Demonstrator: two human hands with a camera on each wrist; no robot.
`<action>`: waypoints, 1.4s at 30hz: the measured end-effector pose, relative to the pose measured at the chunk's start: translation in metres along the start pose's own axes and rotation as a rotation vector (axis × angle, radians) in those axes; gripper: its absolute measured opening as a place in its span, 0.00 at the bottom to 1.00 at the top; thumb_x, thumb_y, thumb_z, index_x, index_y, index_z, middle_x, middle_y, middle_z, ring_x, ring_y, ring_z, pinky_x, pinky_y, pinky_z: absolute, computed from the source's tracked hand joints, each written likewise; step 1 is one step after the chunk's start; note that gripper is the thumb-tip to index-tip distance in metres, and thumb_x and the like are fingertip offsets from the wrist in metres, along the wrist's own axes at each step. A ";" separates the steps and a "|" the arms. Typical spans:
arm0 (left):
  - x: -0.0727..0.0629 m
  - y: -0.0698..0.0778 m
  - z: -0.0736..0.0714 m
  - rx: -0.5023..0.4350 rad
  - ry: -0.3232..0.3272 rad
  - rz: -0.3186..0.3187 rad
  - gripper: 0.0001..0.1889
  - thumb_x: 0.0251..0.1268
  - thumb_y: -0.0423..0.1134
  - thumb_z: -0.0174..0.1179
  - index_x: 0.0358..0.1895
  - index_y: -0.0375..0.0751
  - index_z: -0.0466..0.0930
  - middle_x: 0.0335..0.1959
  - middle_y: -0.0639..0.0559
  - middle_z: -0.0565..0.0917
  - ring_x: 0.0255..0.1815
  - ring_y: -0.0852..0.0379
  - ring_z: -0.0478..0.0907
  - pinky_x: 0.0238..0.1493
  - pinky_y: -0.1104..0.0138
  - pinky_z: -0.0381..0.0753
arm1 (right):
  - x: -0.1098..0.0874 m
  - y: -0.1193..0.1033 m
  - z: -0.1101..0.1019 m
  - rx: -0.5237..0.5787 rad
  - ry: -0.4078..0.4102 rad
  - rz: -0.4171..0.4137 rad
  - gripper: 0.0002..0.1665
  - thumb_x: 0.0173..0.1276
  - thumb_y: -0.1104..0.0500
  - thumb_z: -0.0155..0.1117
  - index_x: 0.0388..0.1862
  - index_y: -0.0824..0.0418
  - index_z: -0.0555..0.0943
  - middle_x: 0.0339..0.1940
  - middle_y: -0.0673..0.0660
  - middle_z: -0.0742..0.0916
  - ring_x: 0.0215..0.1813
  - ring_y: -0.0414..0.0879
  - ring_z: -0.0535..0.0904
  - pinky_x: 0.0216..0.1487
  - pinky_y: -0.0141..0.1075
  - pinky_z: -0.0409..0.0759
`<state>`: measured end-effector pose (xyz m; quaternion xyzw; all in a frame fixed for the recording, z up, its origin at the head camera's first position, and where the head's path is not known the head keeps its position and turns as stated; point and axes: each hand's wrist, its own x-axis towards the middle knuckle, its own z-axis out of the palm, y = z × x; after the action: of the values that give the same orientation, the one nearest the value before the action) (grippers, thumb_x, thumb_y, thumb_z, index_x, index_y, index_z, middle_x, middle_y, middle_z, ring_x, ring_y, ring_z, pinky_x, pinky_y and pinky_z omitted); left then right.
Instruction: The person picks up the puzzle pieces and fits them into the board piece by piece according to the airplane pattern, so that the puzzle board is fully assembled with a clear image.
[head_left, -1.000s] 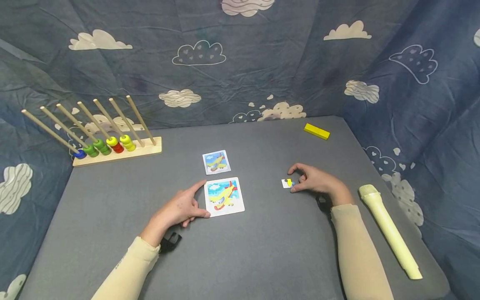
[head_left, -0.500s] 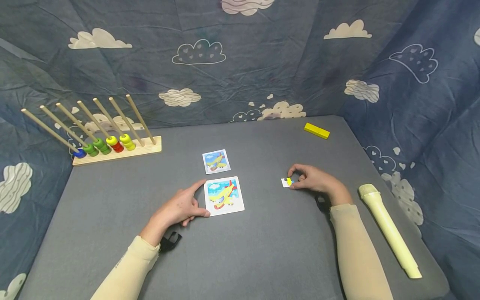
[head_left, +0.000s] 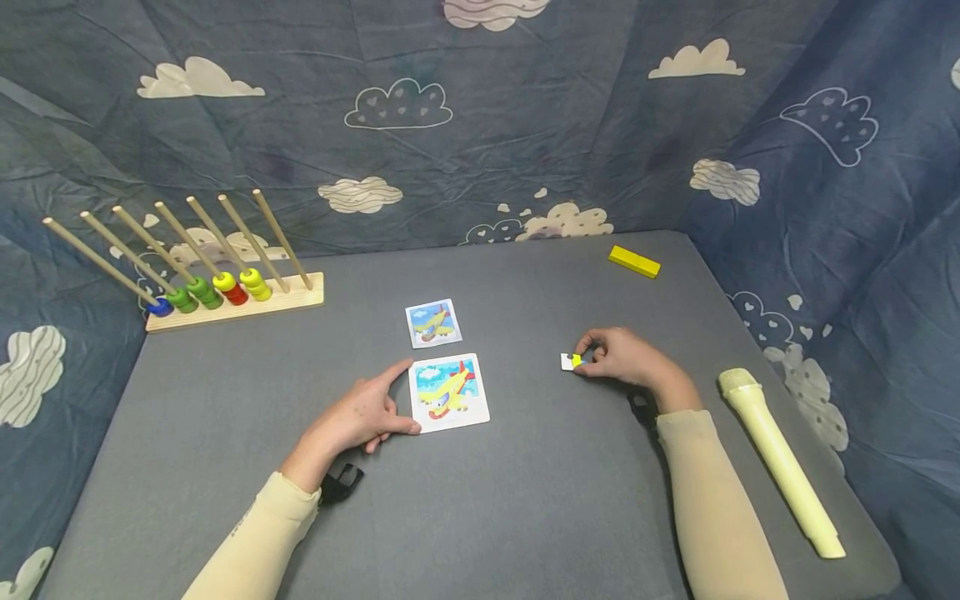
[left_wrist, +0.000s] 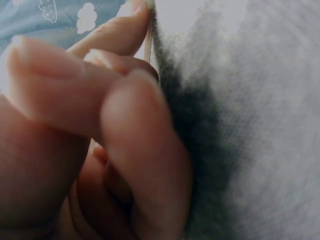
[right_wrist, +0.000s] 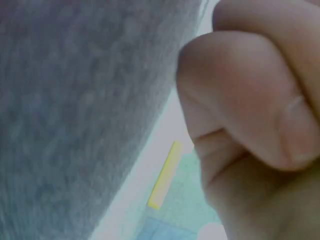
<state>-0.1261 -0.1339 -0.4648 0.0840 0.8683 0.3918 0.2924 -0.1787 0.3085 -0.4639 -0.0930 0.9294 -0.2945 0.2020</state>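
In the head view, my left hand [head_left: 360, 410] rests at the left side of a square airplane picture puzzle [head_left: 450, 392] with a white border. Its index fingertip touches the upper left corner and its thumb the lower left corner. A smaller airplane picture card [head_left: 433, 323] lies just behind the puzzle. To the right, my right hand [head_left: 624, 362] pinches a small puzzle piece [head_left: 567, 362], white with yellow, between thumb and index finger, at or just above the table. Its right part is hidden by the fingers. Neither wrist view shows the puzzle or piece clearly.
A wooden peg abacus [head_left: 247, 312] with coloured rings stands at the back left, its pegs leaning up. A yellow block [head_left: 634, 262] lies at the back right. Along the right edge lies a pale yellow toy microphone [head_left: 780, 462]. Cloud-patterned cloth [head_left: 480, 150] encloses the grey table.
My right hand has shifted slightly left with the puzzle piece, and its fingers cover more of the piece. The left hand and the puzzle stay in place.
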 end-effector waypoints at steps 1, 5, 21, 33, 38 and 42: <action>0.000 0.000 0.000 0.000 0.000 0.000 0.58 0.59 0.43 0.80 0.88 0.53 0.50 0.14 0.55 0.78 0.06 0.62 0.70 0.15 0.69 0.66 | 0.000 -0.002 0.000 0.000 0.000 -0.001 0.18 0.67 0.55 0.77 0.51 0.63 0.85 0.20 0.46 0.75 0.22 0.40 0.67 0.24 0.32 0.64; 0.000 -0.002 0.000 -0.003 0.001 0.005 0.58 0.59 0.42 0.80 0.88 0.52 0.50 0.14 0.55 0.78 0.06 0.62 0.70 0.15 0.69 0.67 | 0.001 -0.014 0.001 -0.018 -0.003 -0.030 0.19 0.68 0.54 0.77 0.52 0.63 0.84 0.20 0.46 0.75 0.23 0.39 0.67 0.25 0.32 0.64; -0.001 -0.005 -0.001 -0.004 0.011 -0.002 0.58 0.58 0.43 0.80 0.88 0.52 0.51 0.14 0.54 0.78 0.06 0.61 0.70 0.15 0.69 0.67 | -0.001 -0.121 0.040 -0.162 -0.092 -0.330 0.16 0.67 0.54 0.77 0.50 0.59 0.85 0.17 0.43 0.73 0.21 0.34 0.65 0.28 0.31 0.64; 0.000 -0.003 0.001 -0.023 0.006 0.016 0.58 0.57 0.42 0.81 0.87 0.53 0.51 0.14 0.54 0.78 0.06 0.61 0.70 0.15 0.68 0.70 | 0.008 -0.138 0.084 -0.366 -0.038 -0.440 0.15 0.63 0.54 0.79 0.44 0.59 0.85 0.22 0.45 0.79 0.24 0.34 0.70 0.31 0.27 0.70; 0.002 -0.002 0.000 -0.029 0.000 0.006 0.58 0.57 0.42 0.81 0.87 0.53 0.51 0.14 0.54 0.77 0.06 0.61 0.70 0.14 0.68 0.70 | 0.007 -0.139 0.086 -0.368 -0.034 -0.446 0.14 0.63 0.55 0.79 0.43 0.59 0.85 0.21 0.45 0.78 0.23 0.34 0.69 0.30 0.27 0.68; 0.001 -0.002 -0.001 -0.025 0.000 -0.007 0.58 0.58 0.42 0.81 0.88 0.53 0.50 0.14 0.54 0.77 0.06 0.61 0.70 0.14 0.69 0.69 | 0.008 -0.141 0.088 -0.373 -0.028 -0.463 0.14 0.63 0.55 0.79 0.43 0.59 0.85 0.21 0.45 0.78 0.23 0.35 0.69 0.29 0.27 0.68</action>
<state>-0.1275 -0.1350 -0.4660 0.0774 0.8636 0.4015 0.2949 -0.1398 0.1472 -0.4498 -0.3422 0.9187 -0.1554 0.1215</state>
